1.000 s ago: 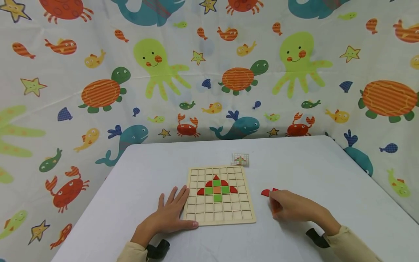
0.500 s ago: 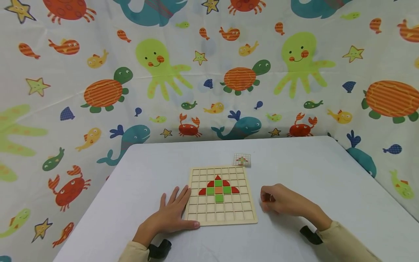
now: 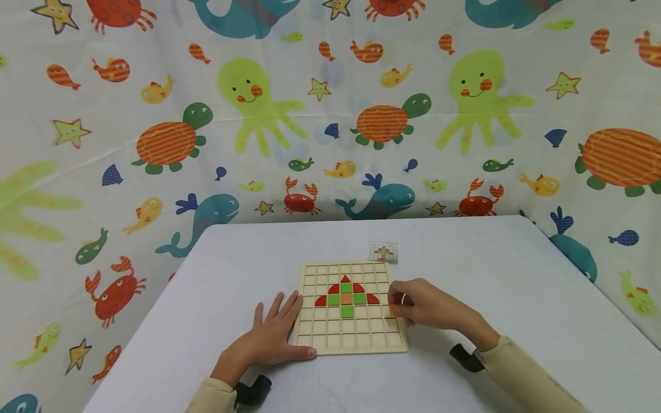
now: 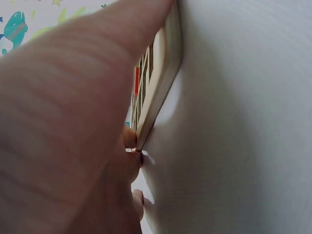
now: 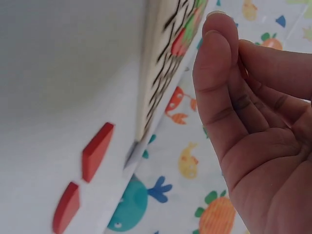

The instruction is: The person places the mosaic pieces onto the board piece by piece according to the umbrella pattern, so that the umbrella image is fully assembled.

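Behind the white bench (image 3: 237, 258), a white curtain (image 3: 320, 195) is hanging, showing printed turtles, octopuses, crabs, whales and fish. On the bench, near its middle, a square wooden board (image 3: 330, 341) is lying flat, its grid facing up. Coloured pieces are sitting in its cells: one red triangle (image 3: 345, 279) is standing at the top of the pattern, one orange square (image 3: 346, 299) is occupying the middle, four green squares (image 3: 348, 311) are surrounding this one, and four rounded red pieces (image 3: 372, 299) are filling the steps at both sides. Just beyond the board, by its far right corner, a small card (image 3: 384, 251) is lying and showing a coloured pattern on a grid.

Of the two hands, the left hand (image 3: 272, 339) is touching the board's left edge with its fingers spread and grasping nothing. The right hand (image 3: 420, 303) is pinching an orange piece (image 3: 393, 310) over the board's right edge; whether it is touching the board, I cannot tell. In the right wrist view, two loose red pieces (image 5: 97, 152) are lying on the bench, near each other and apart from the board.
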### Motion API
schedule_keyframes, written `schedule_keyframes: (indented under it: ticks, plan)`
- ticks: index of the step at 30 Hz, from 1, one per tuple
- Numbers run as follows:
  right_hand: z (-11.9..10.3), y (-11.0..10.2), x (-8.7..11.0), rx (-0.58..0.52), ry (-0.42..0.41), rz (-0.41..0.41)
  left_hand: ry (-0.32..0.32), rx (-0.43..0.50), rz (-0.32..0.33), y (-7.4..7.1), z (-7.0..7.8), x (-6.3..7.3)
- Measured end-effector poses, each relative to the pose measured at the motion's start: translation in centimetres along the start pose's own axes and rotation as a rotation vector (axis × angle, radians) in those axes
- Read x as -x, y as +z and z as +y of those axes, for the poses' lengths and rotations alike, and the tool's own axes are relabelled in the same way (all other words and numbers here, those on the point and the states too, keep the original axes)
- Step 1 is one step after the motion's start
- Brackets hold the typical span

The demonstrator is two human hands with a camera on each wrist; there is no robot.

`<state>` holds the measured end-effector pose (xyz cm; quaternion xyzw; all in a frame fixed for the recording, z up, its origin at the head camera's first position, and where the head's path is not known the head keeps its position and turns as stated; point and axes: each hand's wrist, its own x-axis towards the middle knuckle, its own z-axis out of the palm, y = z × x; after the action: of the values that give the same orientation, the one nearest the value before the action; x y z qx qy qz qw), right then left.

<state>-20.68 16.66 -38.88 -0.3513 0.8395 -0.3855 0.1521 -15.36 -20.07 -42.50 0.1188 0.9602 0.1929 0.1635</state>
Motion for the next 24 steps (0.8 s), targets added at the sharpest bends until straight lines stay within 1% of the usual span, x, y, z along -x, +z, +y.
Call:
schedule_keyframes:
  ticks: [7,15,20,24]
  plan:
    - [-1.7,0.0,-1.6,0.016,-0.031,0.003,0.006,0.005,0.006,-0.1,0.1,0.1]
    - [-3.4,0.2,-3.1,0.002,-0.073,0.013,0.008,-0.001,0.005,0.0,0.1,0.1]
    - [-3.7,1.0,-3.7,-0.02,-0.092,0.019,0.003,0.002,-0.001,0.0,0.2,0.1]
    - [-3.9,2.1,-4.2,-0.012,-0.088,0.023,0.002,0.0,0.0,-0.1,0.1,0.2]
